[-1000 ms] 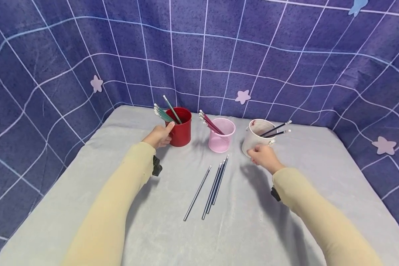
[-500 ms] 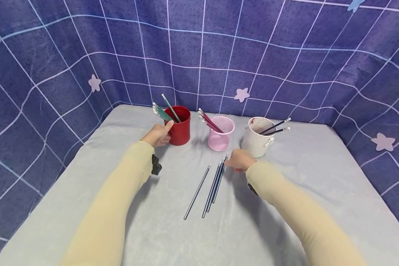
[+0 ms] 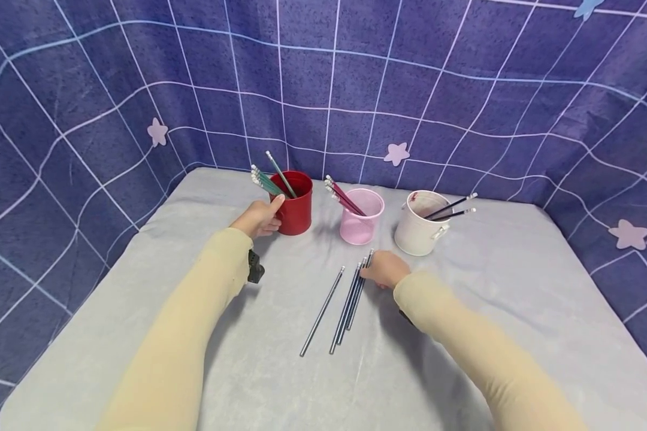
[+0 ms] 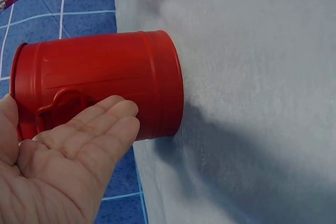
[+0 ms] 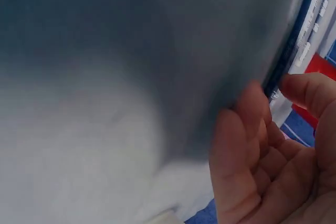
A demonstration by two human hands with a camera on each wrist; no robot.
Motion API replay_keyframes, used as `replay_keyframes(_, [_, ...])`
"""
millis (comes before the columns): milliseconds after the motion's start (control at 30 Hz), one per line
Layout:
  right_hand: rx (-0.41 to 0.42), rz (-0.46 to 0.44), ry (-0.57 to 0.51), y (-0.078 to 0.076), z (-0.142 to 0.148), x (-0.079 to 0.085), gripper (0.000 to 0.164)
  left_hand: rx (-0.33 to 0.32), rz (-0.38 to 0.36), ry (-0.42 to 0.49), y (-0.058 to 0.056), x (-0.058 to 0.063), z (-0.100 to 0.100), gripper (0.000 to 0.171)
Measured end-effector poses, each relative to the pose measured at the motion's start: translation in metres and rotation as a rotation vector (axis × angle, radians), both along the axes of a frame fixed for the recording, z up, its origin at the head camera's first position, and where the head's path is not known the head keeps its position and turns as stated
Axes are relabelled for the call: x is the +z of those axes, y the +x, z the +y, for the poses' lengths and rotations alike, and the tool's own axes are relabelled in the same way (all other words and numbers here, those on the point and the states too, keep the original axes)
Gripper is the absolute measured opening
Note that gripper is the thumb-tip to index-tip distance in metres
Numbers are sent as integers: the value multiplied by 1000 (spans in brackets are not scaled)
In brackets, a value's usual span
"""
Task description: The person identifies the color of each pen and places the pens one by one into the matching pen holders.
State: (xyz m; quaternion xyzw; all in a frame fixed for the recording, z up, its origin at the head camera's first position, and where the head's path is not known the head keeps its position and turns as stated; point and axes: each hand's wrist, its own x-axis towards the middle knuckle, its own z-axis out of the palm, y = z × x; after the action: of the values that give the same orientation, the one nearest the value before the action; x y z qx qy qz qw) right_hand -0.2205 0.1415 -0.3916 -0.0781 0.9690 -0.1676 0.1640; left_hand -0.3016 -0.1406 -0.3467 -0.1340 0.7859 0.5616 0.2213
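My left hand [image 3: 259,219] touches the side of the red bucket [image 3: 298,218], its thumb by the rim. In the left wrist view, its fingers [image 4: 107,124] lie fairly straight across the bucket's wall and partly cover the handle [image 4: 65,94]. Green pencils [image 3: 268,182] lean in that bucket. My right hand [image 3: 386,269] is at the eraser end of the loose dark-blue striped pencils [image 3: 349,304]. Thumb and forefinger pinch one dark-blue pencil [image 5: 289,51] in the right wrist view. A single similar pencil [image 3: 322,311] lies apart to the left.
A pink mesh cup [image 3: 356,231] with crimson pencils [image 3: 347,198] stands between the red bucket and a white bucket [image 3: 414,234]. Two dark pencils [image 3: 453,206] lean in the white one. A blue gridded curtain [image 3: 334,78] rises behind the grey-covered table [image 3: 259,359].
My right hand has moved left from the white bucket to the loose pencils, and its fingers have come onto one of them. The left hand stays at the red bucket.
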Motion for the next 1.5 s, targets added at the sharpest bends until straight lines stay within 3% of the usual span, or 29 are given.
replay_keyframes(433, [46,-16,-7,2,1,-2,41,-23,-45,18,2,7,2,81])
replay_keyframes(533, [39,-31,-10,3,-2,-1,40,-59,-60,13,-5,2,-3,84])
replay_keyframes(667, [45,-39,-23,3,-6,-2,39,-150,-96,18,-48,-40,-27,95])
replay_keyframes(733, [52,-31,-28,3,-7,-2,39,-175,-121,47,-58,-47,-34,93])
replay_keyframes(767, [52,-26,-29,3,-8,-3,39,-200,-125,53,-68,-57,-40,97])
replay_keyframes(867, [38,-30,-46,3,-7,-5,39,-201,-148,53,-49,-38,-34,91])
replay_keyframes(1000, [-20,-59,-100,2,-1,-6,37,-208,-140,46,-16,-2,-19,87])
replay_keyframes(1100, [-63,-64,-145,2,5,-7,33,-209,-139,62,-3,14,-10,85])
replay_keyframes(1300, [-102,-75,-226,2,16,-5,23,-180,-134,90,-2,13,-6,85])
replay_keyframes(1500, [-157,-93,-346,-2,29,8,17,-167,-123,99,0,13,-7,84])
